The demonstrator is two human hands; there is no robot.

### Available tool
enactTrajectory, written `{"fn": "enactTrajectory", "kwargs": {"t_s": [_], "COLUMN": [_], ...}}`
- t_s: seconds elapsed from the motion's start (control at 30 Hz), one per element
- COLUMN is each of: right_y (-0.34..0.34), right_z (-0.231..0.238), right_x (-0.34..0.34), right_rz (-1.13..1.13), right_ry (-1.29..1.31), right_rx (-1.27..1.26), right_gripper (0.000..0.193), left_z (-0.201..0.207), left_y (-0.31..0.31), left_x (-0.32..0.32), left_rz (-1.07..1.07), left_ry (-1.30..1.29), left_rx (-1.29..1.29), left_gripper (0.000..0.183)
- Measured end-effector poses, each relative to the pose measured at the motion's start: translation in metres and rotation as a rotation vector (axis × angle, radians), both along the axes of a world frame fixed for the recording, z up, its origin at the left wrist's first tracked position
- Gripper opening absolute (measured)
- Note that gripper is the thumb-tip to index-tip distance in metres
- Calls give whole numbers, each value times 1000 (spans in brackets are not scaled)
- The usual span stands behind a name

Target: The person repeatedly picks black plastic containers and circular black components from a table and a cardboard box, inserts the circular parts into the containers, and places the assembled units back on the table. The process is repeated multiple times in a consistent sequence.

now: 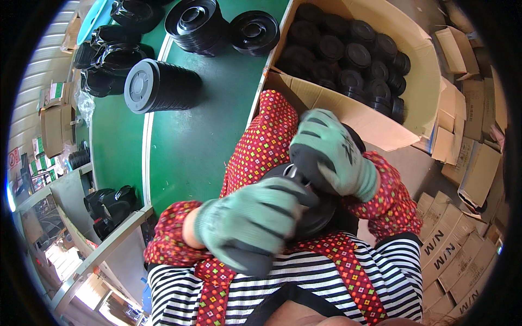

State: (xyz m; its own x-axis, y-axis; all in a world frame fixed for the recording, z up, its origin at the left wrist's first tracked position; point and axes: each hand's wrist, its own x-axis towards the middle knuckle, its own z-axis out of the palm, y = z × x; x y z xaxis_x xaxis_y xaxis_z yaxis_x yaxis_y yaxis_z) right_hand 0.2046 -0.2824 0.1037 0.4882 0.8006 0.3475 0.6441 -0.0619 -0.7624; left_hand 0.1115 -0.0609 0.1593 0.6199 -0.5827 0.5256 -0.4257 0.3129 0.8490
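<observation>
Close to my body, over my lap, I hold a black round plastic part (314, 218) with a wide flat rim. A small shiny metal-looking bit (292, 171) shows between my hands. My right hand (334, 155), in a green glove with dark fingertips, is closed round the part's upper side. My left hand (251, 221), gloved alike and slightly blurred, lies across its near left side with the fingers curled in and pressed together. The fingertips of both hands and much of the part are hidden. Red patterned cloth (260, 142) covers my lap beyond the left hand.
On the green table (179, 155) stand stacks of black round discs (196, 27), one stack lying on its side (163, 87). An open cardboard box (348, 117) holding many black round parts stands at the far right. Glossy black parts (117, 60) sit far left; cartons (457, 244) line the right.
</observation>
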Motion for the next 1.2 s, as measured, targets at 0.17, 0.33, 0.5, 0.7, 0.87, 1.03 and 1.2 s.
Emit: {"fn": "enactTrajectory", "kwargs": {"t_s": [0.17, 0.33, 0.5, 0.7, 0.87, 1.03, 1.2], "right_y": [5, 4, 16, 13, 16, 4, -10], "right_z": [10, 19, 21, 0, 5, 33, 51], "right_x": [14, 28, 23, 5, -19, -21, -20], "right_rz": [123, 201, 266, 72, -81, -126, -110], "right_ry": [59, 62, 188, 78, 22, -17, 1], "right_rx": [-88, -63, -66, -194, -154, -283, -497], "right_gripper": [60, 63, 53, 63, 65, 64, 66], "left_z": [10, 87, 99, 75, 66, 51, 20], "left_y": [26, 1, -50, -31, -14, 14, 31], "left_x": [7, 15, 2, 22, 16, 20, 42], "left_rz": [-31, 421, 360, 368, 335, 130, -35], "left_ry": [235, 522, 191, 168, 287, 426, 228], "left_rx": [4, 380, 1210, 1342, 1225, 1227, 1216], "left_gripper": [52, 69, 81, 89, 89, 96, 96]}}
